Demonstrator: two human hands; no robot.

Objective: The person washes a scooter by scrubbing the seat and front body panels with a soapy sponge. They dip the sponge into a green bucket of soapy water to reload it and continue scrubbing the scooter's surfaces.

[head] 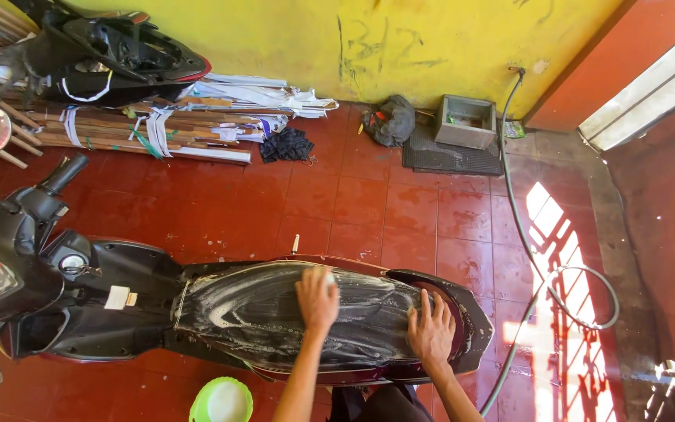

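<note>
Left hand [316, 298]: fingers curled over a pale sponge [330, 277], pressing it flat on the middle of the soapy seat [275, 312].
Right hand [431, 332]: fingers spread and released, palm resting on the rear of the seat, gripping nothing.
Seat: black, streaked with white suds, running left to right on the scooter [80, 297] in the near part of the scene.
Doing it well: I judge long overlapping strokes along the seat work best, with the flat palm steadying the body.
Around: green bucket [220, 400] near, below the seat; hose [525, 234] on the red tiled floor [369, 203] to the right; wood slats [119, 129] by the far yellow wall.
</note>
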